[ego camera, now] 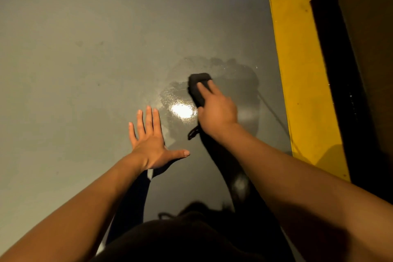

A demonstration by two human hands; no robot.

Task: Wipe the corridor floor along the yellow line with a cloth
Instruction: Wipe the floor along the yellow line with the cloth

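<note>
Head view: my right hand [214, 106] presses down on the dark cloth [198, 87], fingers curled over it, on the wet grey floor [85, 49] just left of the yellow line [297, 53] — my left hand [148, 140] lies spread flat, bracing my weight.

Dark folded cloth [198, 88] pressed flat on wet grey floor [85, 49], left of yellow line [302, 66].

Bare grey floor [85, 49] lies open ahead and left of the fingers [205, 87]; the yellow line [297, 59] borders their right.
</note>
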